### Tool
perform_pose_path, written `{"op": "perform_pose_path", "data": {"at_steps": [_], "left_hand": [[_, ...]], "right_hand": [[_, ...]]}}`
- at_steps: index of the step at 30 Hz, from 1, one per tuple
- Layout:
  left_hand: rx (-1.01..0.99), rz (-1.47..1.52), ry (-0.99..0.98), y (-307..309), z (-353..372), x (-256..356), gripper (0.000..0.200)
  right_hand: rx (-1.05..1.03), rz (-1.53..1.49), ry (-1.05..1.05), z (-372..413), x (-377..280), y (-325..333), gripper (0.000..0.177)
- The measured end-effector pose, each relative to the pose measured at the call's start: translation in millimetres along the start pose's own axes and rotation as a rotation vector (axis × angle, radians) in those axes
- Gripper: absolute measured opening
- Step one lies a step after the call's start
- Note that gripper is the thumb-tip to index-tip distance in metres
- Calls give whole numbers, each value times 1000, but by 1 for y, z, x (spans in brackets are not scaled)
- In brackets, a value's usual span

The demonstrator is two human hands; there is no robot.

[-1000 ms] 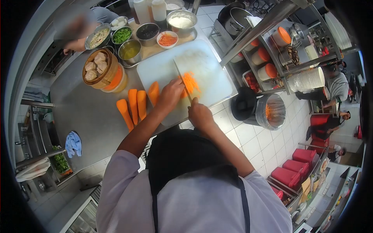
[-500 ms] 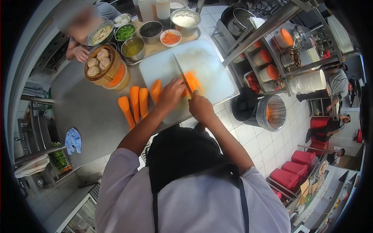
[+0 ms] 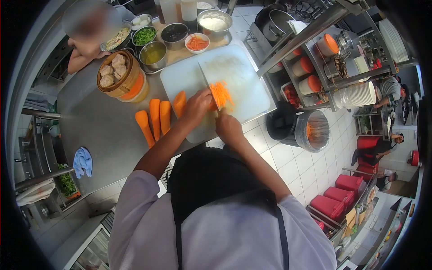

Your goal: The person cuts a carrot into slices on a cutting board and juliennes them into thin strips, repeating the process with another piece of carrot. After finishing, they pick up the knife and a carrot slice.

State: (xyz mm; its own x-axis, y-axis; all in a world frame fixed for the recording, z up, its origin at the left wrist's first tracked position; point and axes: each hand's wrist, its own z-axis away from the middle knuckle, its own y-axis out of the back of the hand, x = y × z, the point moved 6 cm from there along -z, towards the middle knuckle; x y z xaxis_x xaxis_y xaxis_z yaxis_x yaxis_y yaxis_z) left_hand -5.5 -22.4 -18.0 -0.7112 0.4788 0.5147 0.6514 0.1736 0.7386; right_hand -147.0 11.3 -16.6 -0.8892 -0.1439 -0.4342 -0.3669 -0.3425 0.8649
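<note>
My right hand point(image 3: 229, 129) is closed around the handle of a knife point(image 3: 204, 75), whose blade points away from me across the white cutting board point(image 3: 247, 67). Just left of the blade, my left hand point(image 3: 198, 107) presses down on a piece of carrot, mostly hidden under the fingers. Shredded carrot point(image 3: 220, 93) lies in a small heap right of the blade. A cut carrot point(image 3: 179, 103) rests at the board's left side. Several peeled carrots, among them one long carrot point(image 3: 144, 128), lie on the steel table beside the board.
A bamboo steamer point(image 3: 121, 81) with dumplings stands left of the board. Behind are a bowl of carrot strips point(image 3: 197, 42), a bowl of chopped greens point(image 3: 144, 36) and a bowl of yellow liquid point(image 3: 153, 55). A co-worker's arm point(image 3: 83, 56) leans on the table. A lined bin point(image 3: 312, 130) stands right.
The knife has shifted slightly left toward my left hand, its blade now left of the shreds. The co-worker's arm has moved from beside the steamer to a bent position farther left.
</note>
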Motion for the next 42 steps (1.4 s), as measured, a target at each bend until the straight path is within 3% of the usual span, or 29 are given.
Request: {"op": "perform_pose_path", "data": {"at_steps": [8, 11, 17, 25, 32, 38, 42], "left_hand": [[-107, -48, 123, 0, 0, -6, 10], [-73, -24, 75, 1, 4, -7, 9], [16, -45, 4, 22, 8, 21, 10], [-47, -146, 14, 1, 18, 10, 14], [-79, -62, 57, 9, 15, 12, 18], [56, -37, 9, 12, 15, 13, 13], [-2, -31, 48, 7, 20, 5, 8]], "right_hand": [[-8, 28, 36, 6, -5, 16, 26], [43, -21, 1, -6, 6, -14, 29], [30, 10, 32, -15, 4, -3, 26], [-93, 93, 19, 21, -13, 29, 31], [-30, 50, 24, -7, -3, -3, 31], [-29, 61, 4, 14, -7, 9, 30], [8, 30, 38, -16, -3, -6, 33]]}}
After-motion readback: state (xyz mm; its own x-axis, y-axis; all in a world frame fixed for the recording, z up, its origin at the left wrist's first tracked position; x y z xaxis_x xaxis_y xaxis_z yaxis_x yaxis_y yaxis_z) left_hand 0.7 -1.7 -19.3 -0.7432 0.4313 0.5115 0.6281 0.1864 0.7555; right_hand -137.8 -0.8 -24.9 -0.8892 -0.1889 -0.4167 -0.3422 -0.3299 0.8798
